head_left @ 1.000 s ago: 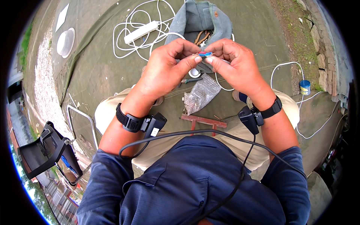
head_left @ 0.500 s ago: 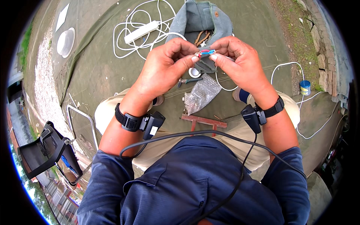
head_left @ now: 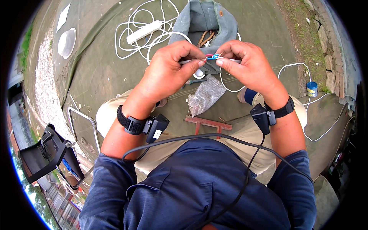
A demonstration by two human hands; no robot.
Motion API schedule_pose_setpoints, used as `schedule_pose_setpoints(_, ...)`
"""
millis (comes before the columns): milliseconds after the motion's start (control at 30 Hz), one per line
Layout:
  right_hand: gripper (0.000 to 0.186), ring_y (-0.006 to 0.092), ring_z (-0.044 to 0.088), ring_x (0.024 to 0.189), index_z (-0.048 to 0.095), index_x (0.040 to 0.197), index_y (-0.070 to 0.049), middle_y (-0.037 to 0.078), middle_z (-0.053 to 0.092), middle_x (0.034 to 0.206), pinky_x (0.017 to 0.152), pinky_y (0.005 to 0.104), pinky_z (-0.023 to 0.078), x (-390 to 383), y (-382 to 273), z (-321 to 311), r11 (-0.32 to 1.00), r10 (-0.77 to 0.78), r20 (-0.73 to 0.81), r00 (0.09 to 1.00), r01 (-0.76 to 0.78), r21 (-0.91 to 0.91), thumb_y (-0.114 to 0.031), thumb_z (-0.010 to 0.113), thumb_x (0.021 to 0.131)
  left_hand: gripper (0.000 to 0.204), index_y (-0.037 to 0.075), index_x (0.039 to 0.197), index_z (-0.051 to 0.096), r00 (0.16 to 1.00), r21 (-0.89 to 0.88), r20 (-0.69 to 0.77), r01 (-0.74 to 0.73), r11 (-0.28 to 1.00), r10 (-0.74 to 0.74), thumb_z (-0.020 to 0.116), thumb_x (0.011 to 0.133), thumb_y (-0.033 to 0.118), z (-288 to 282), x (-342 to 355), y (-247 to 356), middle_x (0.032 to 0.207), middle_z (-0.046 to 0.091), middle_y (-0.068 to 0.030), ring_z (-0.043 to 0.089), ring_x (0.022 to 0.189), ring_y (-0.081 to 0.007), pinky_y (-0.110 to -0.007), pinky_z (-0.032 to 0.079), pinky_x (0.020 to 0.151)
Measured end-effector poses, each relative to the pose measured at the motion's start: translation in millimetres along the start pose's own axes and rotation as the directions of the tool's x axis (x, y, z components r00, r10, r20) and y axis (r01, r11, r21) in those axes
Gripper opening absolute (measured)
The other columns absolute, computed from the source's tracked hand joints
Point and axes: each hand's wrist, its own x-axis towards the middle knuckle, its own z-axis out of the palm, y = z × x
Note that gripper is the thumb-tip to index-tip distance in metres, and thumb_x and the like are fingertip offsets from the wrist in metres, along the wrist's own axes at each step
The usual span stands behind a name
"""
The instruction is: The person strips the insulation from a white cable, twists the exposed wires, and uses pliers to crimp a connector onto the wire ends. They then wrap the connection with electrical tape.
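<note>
My left hand (head_left: 168, 65) and my right hand (head_left: 245, 63) meet fingertip to fingertip in front of me. Between them run short red and blue insulated wires (head_left: 213, 56) with bare copper ends. Thumb and forefinger of the left hand pinch the wires at one side, and those of the right pinch them at the other. White cable sheath shows at both hands. Just beyond is a grey-green cloth tool bag (head_left: 230, 23), its mouth gaping, with orange-handled pliers (head_left: 207, 38) inside. Below the fingers lie a roll of white tape (head_left: 198, 73) and a bubble-wrap pouch (head_left: 207, 95).
A white power strip (head_left: 143, 32) lies among loops of white cable at the far left. Near my feet is a red wooden stool (head_left: 209, 123). A blue can (head_left: 311, 89) stands right, a black chair (head_left: 42, 153) left. A black cord (head_left: 214, 135) crosses my lap.
Both hands have shifted slightly, the right one a little rightward and down. The wires between them have turned a bit, and more white cable now shows beside the fingers.
</note>
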Motion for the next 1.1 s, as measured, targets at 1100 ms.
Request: schedule_pose_setpoints(1100, 0.014, 0.0192, 0.061, 0.064, 0.064, 0.089, 0.001, 0.01, 0.062, 0.071, 0.059, 0.0333, 0.048, 3.1, 2.9, 6.8, 0.996, -0.018, 0.086, 0.996, 0.025, -0.083, -0.009, 0.071, 0.082, 0.011, 0.002, 0.096, 0.069, 0.983, 0.16, -0.005, -0.18, 0.971, 0.183, 0.072, 0.087, -0.002, 9.2, -1.1, -4.3, 0.089, 0.064, -0.0049, 0.062, 0.08, -0.0133, -0.027, 0.052, 0.07)
